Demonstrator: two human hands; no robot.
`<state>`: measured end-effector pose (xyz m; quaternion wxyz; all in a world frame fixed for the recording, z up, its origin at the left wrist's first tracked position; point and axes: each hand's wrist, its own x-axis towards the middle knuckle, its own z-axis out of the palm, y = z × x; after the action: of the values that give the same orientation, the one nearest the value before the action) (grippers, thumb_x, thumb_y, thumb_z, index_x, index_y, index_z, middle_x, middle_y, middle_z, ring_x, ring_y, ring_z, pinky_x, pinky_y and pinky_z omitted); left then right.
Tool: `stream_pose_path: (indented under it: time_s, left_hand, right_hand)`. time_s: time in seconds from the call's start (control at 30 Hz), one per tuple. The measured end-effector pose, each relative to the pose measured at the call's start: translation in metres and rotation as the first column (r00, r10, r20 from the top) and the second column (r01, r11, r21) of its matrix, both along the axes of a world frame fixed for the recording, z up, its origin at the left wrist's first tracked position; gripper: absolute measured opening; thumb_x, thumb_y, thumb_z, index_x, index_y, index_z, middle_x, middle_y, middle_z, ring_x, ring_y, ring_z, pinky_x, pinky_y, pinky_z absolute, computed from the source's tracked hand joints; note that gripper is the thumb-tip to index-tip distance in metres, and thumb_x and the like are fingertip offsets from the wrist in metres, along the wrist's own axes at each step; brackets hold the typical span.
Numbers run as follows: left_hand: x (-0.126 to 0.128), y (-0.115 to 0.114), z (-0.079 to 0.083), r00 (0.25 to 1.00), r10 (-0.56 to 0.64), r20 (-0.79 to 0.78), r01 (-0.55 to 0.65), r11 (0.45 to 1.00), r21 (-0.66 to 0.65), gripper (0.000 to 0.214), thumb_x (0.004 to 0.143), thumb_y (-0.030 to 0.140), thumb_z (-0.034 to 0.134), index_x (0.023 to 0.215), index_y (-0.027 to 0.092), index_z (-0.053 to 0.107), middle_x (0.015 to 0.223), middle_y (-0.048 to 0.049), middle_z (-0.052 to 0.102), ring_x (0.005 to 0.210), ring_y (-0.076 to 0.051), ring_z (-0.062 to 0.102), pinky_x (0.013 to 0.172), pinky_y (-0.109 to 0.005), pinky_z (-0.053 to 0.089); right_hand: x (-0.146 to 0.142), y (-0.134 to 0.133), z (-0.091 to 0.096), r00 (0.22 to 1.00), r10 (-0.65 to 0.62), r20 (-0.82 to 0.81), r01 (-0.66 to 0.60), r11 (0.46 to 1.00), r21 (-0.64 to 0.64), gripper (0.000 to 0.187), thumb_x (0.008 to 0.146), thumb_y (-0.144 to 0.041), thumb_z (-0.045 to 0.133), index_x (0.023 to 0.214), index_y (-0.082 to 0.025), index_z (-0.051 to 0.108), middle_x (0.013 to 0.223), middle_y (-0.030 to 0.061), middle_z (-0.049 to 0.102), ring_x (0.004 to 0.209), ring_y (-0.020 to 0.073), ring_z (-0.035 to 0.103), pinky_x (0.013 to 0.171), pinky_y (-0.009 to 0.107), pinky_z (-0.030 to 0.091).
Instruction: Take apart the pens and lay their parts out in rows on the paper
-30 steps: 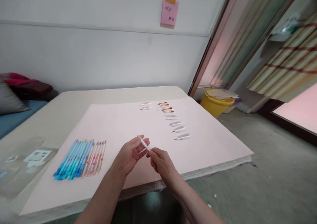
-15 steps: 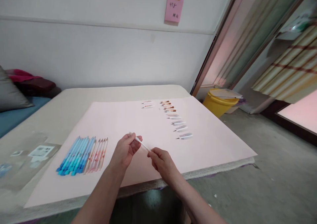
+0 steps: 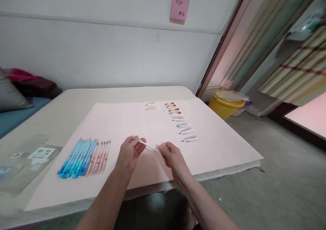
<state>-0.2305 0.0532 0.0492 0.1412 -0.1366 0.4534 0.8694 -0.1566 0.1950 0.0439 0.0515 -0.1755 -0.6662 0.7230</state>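
My left hand (image 3: 131,152) pinches a slim white pen refill (image 3: 149,145) between thumb and fingers, its thin end pointing right toward my other hand. My right hand (image 3: 173,157) is closed just right of that end, a small gap apart. A small pale piece (image 3: 163,144) sticks up from its fingertips, too small to name. Left of my hands lie blue pens (image 3: 77,157) and pinkish pens (image 3: 98,157), side by side in a row. Beyond my right hand runs a column of white pen parts with dark tips (image 3: 183,125), some with brown tops (image 3: 174,110).
Two similar parts (image 3: 152,108) lie near the back of the pink sheet (image 3: 122,121) on the table. Clear plastic bags (image 3: 22,165) lie at the left. A yellow bucket (image 3: 224,106) stands on the floor at right. A pink note (image 3: 180,6) hangs on the wall.
My right hand has drawn away from the refill, slightly right and up, and the thin end now shows free. My left hand keeps its hold in nearly the same place.
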Motion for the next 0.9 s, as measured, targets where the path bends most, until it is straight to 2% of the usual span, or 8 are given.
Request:
stream_pose_path:
  time_s: [0.1, 0.2, 0.33, 0.43, 0.5, 0.63, 0.73, 0.9]
  left_hand:
    - [0.007, 0.009, -0.003, 1.000, -0.023, -0.019, 0.023, 1.000, 0.017, 0.014, 0.073, 0.015, 0.064, 0.073, 0.016, 0.049, 0.073, -0.0066, 0.065, 0.072, -0.016, 0.065, 0.063, -0.027, 0.054]
    - [0.005, 0.006, -0.004, 0.999, 0.040, 0.011, -0.040, 0.999, 0.024, 0.012, 0.074, 0.014, 0.062, 0.073, 0.016, 0.050, 0.073, -0.0063, 0.065, 0.073, -0.016, 0.065, 0.064, -0.027, 0.054]
    - [-0.003, -0.002, -0.003, 0.994, 0.089, 0.063, -0.093, 0.994, 0.050, 0.011, 0.076, 0.010, 0.058, 0.072, 0.016, 0.050, 0.075, -0.0083, 0.065, 0.075, -0.016, 0.065, 0.069, -0.028, 0.055]
    - [-0.001, -0.002, -0.004, 0.996, 0.048, 0.076, -0.053, 0.997, 0.061, 0.011, 0.076, 0.011, 0.059, 0.072, 0.015, 0.050, 0.078, -0.0101, 0.066, 0.077, -0.017, 0.065, 0.069, -0.028, 0.054]
    - [0.003, 0.001, -0.005, 0.996, 0.004, 0.086, -0.008, 0.999, 0.049, 0.012, 0.074, 0.013, 0.062, 0.074, 0.016, 0.050, 0.083, -0.0110, 0.066, 0.078, -0.017, 0.065, 0.066, -0.027, 0.054]
    - [0.016, 0.009, -0.002, 0.988, -0.138, 0.063, 0.135, 0.990, 0.042, 0.013, 0.073, 0.021, 0.065, 0.075, 0.015, 0.054, 0.088, -0.0087, 0.066, 0.069, -0.012, 0.062, 0.061, -0.023, 0.052]
    - [0.023, 0.012, 0.003, 0.975, -0.220, -0.011, 0.220, 0.974, 0.050, 0.012, 0.073, 0.024, 0.065, 0.074, 0.014, 0.059, 0.082, -0.0068, 0.065, 0.068, -0.011, 0.061, 0.064, -0.023, 0.051]
    - [0.026, 0.013, 0.006, 0.978, -0.209, 0.003, 0.209, 0.978, 0.019, 0.010, 0.070, 0.018, 0.067, 0.077, 0.013, 0.062, 0.083, -0.0071, 0.065, 0.072, -0.012, 0.060, 0.069, -0.024, 0.051]
  right_hand:
    - [-0.002, -0.005, -0.002, 1.000, 0.009, -0.015, -0.009, 1.000, 0.023, 0.016, 0.071, -0.031, 0.058, 0.069, -0.015, 0.054, 0.054, -0.0040, 0.050, 0.040, 0.0050, 0.025, 0.041, 0.021, 0.018]
    - [0.000, 0.003, 0.001, 1.000, -0.023, -0.021, 0.024, 0.999, 0.025, 0.007, 0.065, -0.022, 0.057, 0.064, -0.015, 0.054, 0.052, -0.0037, 0.051, 0.039, 0.0050, 0.024, 0.041, 0.022, 0.015]
    - [0.003, 0.021, 0.011, 0.994, -0.087, -0.063, 0.082, 0.994, -0.077, 0.004, 0.062, -0.017, 0.053, 0.059, -0.016, 0.050, 0.047, -0.0052, 0.046, 0.037, 0.0041, 0.019, 0.039, 0.023, 0.010]
    - [0.002, 0.025, 0.015, 0.991, -0.102, -0.092, 0.085, 0.982, -0.167, 0.006, 0.064, -0.019, 0.055, 0.062, -0.016, 0.050, 0.051, -0.0038, 0.050, 0.036, 0.0036, 0.018, 0.039, 0.024, 0.007]
    - [0.002, 0.022, 0.015, 0.990, -0.097, -0.101, 0.077, 0.980, -0.182, 0.010, 0.067, -0.024, 0.057, 0.065, -0.016, 0.051, 0.052, -0.0041, 0.050, 0.037, 0.0037, 0.016, 0.039, 0.024, 0.006]
    - [0.000, 0.012, 0.009, 0.994, -0.037, -0.102, 0.032, 0.998, -0.050, 0.014, 0.069, -0.029, 0.057, 0.067, -0.016, 0.055, 0.049, -0.0060, 0.042, 0.040, 0.0056, 0.021, 0.041, 0.023, 0.013]
    - [0.000, 0.007, 0.005, 0.993, 0.008, -0.121, 0.005, 0.994, 0.108, 0.014, 0.072, -0.028, 0.055, 0.066, -0.016, 0.057, 0.053, -0.0044, 0.046, 0.046, 0.0076, 0.031, 0.047, 0.023, 0.024]
    - [0.001, 0.001, 0.000, 0.986, 0.052, -0.160, -0.008, 0.964, 0.264, 0.016, 0.075, -0.022, 0.051, 0.060, -0.017, 0.054, 0.058, -0.0035, 0.049, 0.057, 0.0101, 0.040, 0.057, 0.023, 0.030]
